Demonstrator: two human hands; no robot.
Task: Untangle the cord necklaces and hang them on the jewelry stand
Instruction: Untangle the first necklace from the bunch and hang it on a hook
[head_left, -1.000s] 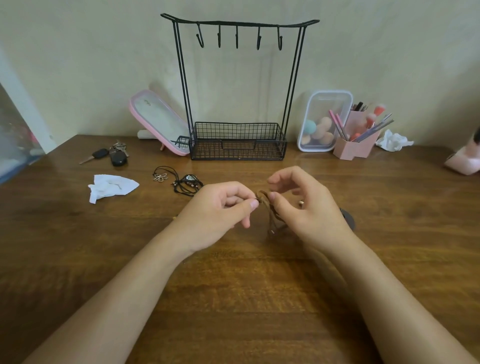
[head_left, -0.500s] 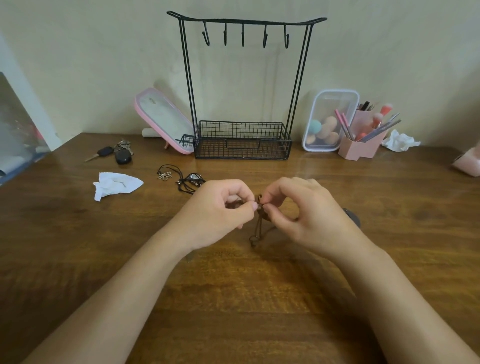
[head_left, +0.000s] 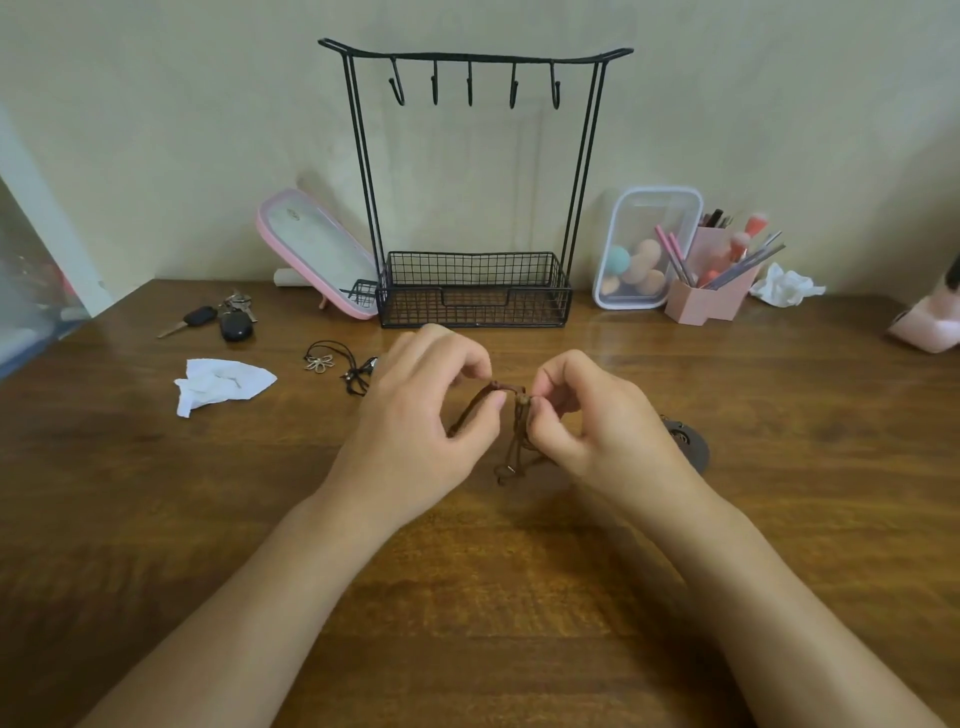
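Over the wooden counter (head_left: 156, 493), left hand (head_left: 415, 436) and right hand (head_left: 597, 436) have drawn apart, each pinching the brown cord necklace (head_left: 508, 386); tangle seemingly loosening.

Two hands: left hand (head_left: 410, 431) and right hand (head_left: 602, 436). One jewelry stand (head_left: 472, 312) with five hooks (head_left: 470, 88). One brown cord necklace (head_left: 517, 436). One black cord tangle (head_left: 357, 376) — how many necklaces are in it cannot be told. Two white tissues (head_left: 223, 382) — the second tissue (head_left: 784, 286) lies far right. Two black key fobs (head_left: 236, 326), one pink mirror (head_left: 317, 249), one clear box (head_left: 649, 244), one pink holder (head_left: 701, 306).
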